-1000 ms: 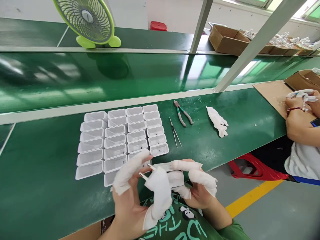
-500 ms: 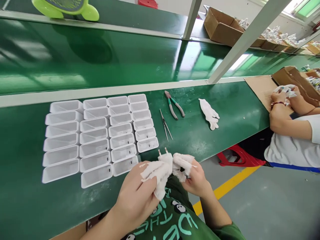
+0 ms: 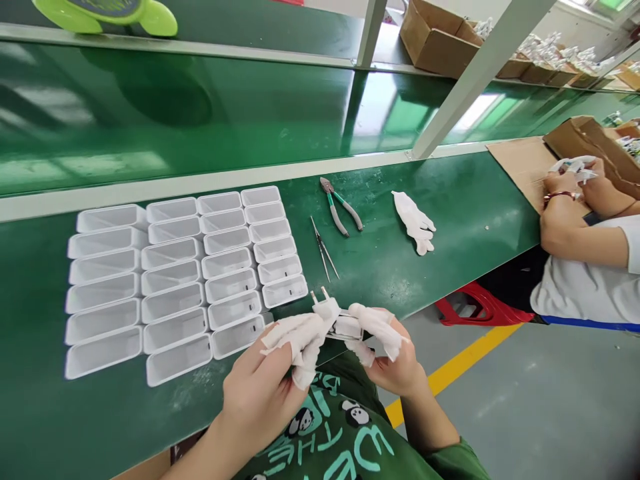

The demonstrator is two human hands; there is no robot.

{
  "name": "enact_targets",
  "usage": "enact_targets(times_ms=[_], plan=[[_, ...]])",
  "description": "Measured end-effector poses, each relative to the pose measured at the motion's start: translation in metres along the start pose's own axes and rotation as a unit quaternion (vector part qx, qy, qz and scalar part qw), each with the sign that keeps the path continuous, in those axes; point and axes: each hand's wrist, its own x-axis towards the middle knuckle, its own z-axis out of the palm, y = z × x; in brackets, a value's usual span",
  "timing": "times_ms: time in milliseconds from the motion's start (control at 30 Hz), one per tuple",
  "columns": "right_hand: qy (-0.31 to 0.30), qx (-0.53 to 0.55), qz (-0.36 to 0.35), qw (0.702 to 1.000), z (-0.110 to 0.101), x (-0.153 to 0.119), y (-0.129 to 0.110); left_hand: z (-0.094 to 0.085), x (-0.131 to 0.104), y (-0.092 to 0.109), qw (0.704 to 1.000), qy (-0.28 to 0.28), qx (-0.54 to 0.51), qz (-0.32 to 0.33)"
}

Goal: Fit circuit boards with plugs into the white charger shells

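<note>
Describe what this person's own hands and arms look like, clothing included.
The left hand and right hand wear white, ragged-edged, cloth-like finger coverings; both forearms are bare. A dark green fabric sleeve shows on the right; no left sleeve is visible.

The light is bright. Beyond the pliers [image 3: 345, 203], the glossy green board [image 3: 280, 127] carries white glare; to their left it shows a dark, soft-edged reflection.
</note>
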Motion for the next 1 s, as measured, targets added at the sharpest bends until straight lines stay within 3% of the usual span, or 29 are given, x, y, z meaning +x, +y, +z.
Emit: enact_targets(times_ms=[233, 433, 667, 867, 1000], plan=[[0.011, 0.006, 0.007, 1.000, 0.003, -0.001, -0.001, -0.003, -0.002, -0.003, 1.000, -0.009, 0.002, -0.002], [0.016, 0.025, 0.021, 0.999, 0.012, -0.001, 0.004, -0.007, -0.001, -0.006, 0.998, -0.034, -0.040, 0.035], [0.013, 0.023, 0.017, 1.000, 0.009, 0.000, 0.004, 0.001, 0.024, -0.005, 0.995, -0.076, -0.057, -0.025], [-0.030, -0.008, -0.039, 0.999, 0.018, -0.005, 0.012, 0.004, 0.021, -0.005, 0.998, -0.027, -0.021, -0.049], [0.002, -0.017, -0.073, 0.997, 0.015, -0.004, 0.012, -0.006, 0.015, -0.002, 0.995, 0.027, -0.039, -0.089]])
